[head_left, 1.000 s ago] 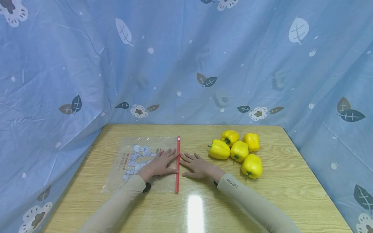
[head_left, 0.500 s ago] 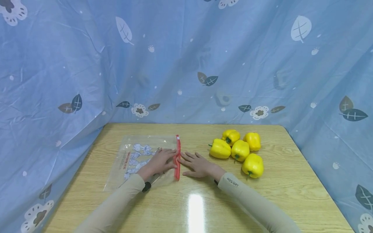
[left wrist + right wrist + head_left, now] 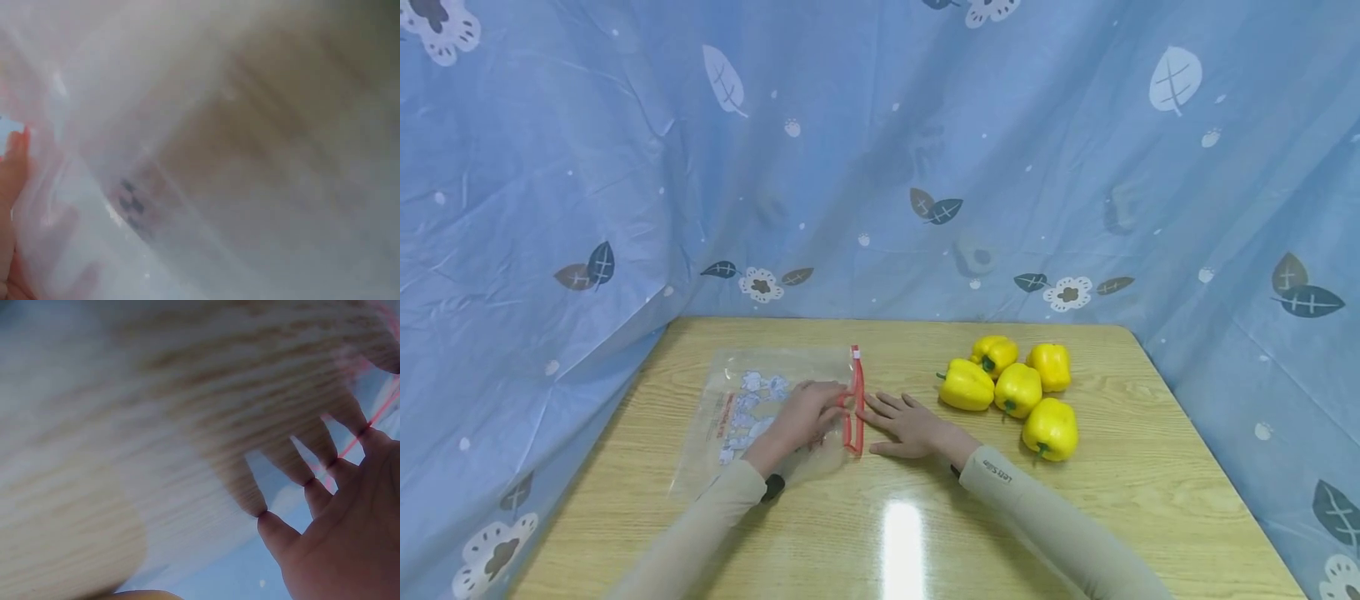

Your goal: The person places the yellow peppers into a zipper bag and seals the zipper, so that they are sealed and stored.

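Observation:
A clear zip bag [image 3: 741, 417] with printed cartoon figures and a red zip edge [image 3: 859, 425] lies on the left half of the table. My left hand [image 3: 805, 415] pinches the upper layer at that red edge, and the two red strips stand apart there. In the left wrist view, blurred plastic fills most of the frame and only part of the thumb side shows. My right hand [image 3: 906, 427] rests flat on the table with its fingers spread, fingertips at the lower red strip. The right wrist view shows those fingertips on the wood.
Several yellow bell peppers [image 3: 1018, 389] sit grouped on the table to the right, beyond my right hand. A blue patterned curtain [image 3: 880, 167] hangs behind and along both sides of the wooden table [image 3: 1150, 483].
My left hand has gone from lying flat on the bag to pinching its red edge, lifting it and drawing it slightly left. The two red strips have parted. My right hand has stayed put.

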Demonstrator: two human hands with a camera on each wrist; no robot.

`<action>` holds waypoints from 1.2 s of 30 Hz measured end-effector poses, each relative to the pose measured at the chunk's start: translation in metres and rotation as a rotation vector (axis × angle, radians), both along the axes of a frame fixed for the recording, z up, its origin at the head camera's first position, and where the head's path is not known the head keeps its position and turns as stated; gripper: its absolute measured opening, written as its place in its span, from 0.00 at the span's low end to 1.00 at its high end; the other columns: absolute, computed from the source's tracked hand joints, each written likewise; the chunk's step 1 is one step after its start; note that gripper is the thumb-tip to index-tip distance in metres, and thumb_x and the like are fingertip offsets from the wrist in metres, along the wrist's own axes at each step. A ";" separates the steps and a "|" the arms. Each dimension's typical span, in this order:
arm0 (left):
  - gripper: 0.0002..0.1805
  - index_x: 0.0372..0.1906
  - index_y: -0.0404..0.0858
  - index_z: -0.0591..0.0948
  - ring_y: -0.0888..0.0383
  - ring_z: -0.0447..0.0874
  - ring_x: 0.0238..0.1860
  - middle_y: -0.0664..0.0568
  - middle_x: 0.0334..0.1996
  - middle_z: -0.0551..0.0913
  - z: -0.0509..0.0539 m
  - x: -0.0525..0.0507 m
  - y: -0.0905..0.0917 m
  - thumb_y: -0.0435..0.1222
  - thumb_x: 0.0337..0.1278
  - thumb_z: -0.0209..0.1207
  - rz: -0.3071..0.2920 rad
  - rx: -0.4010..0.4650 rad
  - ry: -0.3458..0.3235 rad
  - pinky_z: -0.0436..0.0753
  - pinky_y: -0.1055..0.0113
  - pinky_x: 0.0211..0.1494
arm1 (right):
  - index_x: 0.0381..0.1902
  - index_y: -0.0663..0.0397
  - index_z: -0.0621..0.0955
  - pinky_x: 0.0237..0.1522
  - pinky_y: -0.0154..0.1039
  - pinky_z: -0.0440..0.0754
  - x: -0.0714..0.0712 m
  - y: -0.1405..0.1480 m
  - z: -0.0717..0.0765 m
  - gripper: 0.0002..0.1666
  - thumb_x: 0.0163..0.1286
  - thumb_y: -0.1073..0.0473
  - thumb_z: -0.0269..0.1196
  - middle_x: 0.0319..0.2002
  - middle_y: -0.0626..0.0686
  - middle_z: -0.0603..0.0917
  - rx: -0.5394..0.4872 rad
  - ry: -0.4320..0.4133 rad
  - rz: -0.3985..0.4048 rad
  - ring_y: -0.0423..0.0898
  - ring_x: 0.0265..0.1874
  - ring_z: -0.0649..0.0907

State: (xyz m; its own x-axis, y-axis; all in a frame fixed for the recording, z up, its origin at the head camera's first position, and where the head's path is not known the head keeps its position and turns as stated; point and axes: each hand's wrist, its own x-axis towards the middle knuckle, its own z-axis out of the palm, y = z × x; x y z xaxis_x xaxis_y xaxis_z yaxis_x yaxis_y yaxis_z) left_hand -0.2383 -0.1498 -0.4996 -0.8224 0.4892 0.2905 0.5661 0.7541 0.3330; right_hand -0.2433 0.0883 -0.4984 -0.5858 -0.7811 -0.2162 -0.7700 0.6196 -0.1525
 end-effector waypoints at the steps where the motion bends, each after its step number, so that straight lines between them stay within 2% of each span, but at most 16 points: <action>1: 0.17 0.53 0.44 0.80 0.52 0.79 0.52 0.52 0.51 0.81 0.001 0.001 0.000 0.42 0.58 0.59 0.005 0.020 0.011 0.70 0.49 0.60 | 0.73 0.35 0.48 0.69 0.56 0.47 0.000 0.000 0.000 0.39 0.70 0.33 0.41 0.74 0.48 0.42 -0.003 -0.001 -0.001 0.49 0.72 0.46; 6: 0.15 0.50 0.45 0.80 0.58 0.83 0.42 0.54 0.45 0.84 0.010 0.005 -0.002 0.42 0.57 0.60 0.049 0.053 0.077 0.79 0.60 0.49 | 0.72 0.34 0.52 0.69 0.56 0.49 0.000 -0.003 0.002 0.36 0.70 0.33 0.40 0.74 0.47 0.45 -0.034 -0.022 -0.023 0.49 0.72 0.48; 11: 0.15 0.48 0.44 0.79 0.58 0.83 0.41 0.54 0.42 0.84 0.023 0.009 -0.004 0.41 0.57 0.60 0.073 0.093 0.115 0.80 0.61 0.46 | 0.70 0.35 0.59 0.68 0.56 0.52 -0.001 -0.007 0.002 0.33 0.71 0.34 0.39 0.73 0.46 0.48 -0.075 -0.025 -0.054 0.49 0.72 0.51; 14: 0.16 0.49 0.44 0.79 0.60 0.82 0.35 0.55 0.37 0.84 0.029 0.012 -0.005 0.42 0.56 0.61 0.084 0.131 0.117 0.80 0.64 0.41 | 0.69 0.35 0.61 0.67 0.57 0.55 -0.002 -0.009 0.001 0.31 0.72 0.36 0.38 0.73 0.46 0.49 -0.091 0.001 -0.057 0.50 0.71 0.53; 19: 0.15 0.48 0.45 0.78 0.68 0.70 0.20 0.61 0.23 0.79 0.035 0.013 -0.010 0.44 0.56 0.59 0.098 0.152 0.130 0.73 0.73 0.26 | 0.69 0.35 0.62 0.66 0.57 0.56 -0.003 -0.009 0.003 0.28 0.74 0.40 0.37 0.73 0.46 0.48 -0.085 0.013 -0.056 0.50 0.71 0.54; 22: 0.14 0.45 0.42 0.77 0.69 0.66 0.16 0.59 0.18 0.76 0.039 0.012 -0.012 0.42 0.55 0.61 0.094 0.145 0.199 0.69 0.74 0.21 | 0.68 0.35 0.64 0.65 0.57 0.58 -0.004 -0.009 0.004 0.28 0.74 0.40 0.37 0.73 0.46 0.49 -0.095 0.014 -0.061 0.50 0.70 0.56; 26: 0.14 0.41 0.40 0.76 0.64 0.69 0.16 0.54 0.16 0.77 0.046 0.011 -0.012 0.39 0.51 0.65 0.074 0.130 0.321 0.71 0.70 0.21 | 0.66 0.35 0.67 0.63 0.56 0.62 -0.006 -0.012 0.004 0.29 0.74 0.38 0.34 0.73 0.45 0.52 -0.116 0.020 -0.097 0.51 0.69 0.59; 29: 0.16 0.43 0.39 0.76 0.62 0.72 0.16 0.53 0.19 0.80 0.045 0.008 -0.012 0.39 0.50 0.65 0.051 0.104 0.382 0.74 0.70 0.21 | 0.65 0.36 0.69 0.64 0.56 0.61 -0.007 -0.013 0.003 0.30 0.74 0.38 0.33 0.72 0.45 0.54 -0.119 0.006 -0.134 0.51 0.69 0.59; 33: 0.19 0.47 0.39 0.76 0.60 0.78 0.20 0.53 0.26 0.84 0.041 0.004 -0.012 0.39 0.50 0.65 0.030 0.066 0.426 0.78 0.69 0.25 | 0.64 0.36 0.70 0.63 0.56 0.62 -0.005 -0.014 0.002 0.28 0.74 0.38 0.34 0.71 0.47 0.57 -0.114 0.020 -0.136 0.51 0.69 0.60; 36: 0.19 0.49 0.40 0.75 0.57 0.82 0.28 0.53 0.33 0.85 0.040 0.003 -0.011 0.41 0.52 0.63 0.045 0.026 0.425 0.80 0.63 0.34 | 0.64 0.35 0.70 0.61 0.56 0.65 -0.002 -0.015 0.002 0.28 0.73 0.37 0.37 0.71 0.49 0.58 -0.110 0.073 -0.115 0.52 0.68 0.61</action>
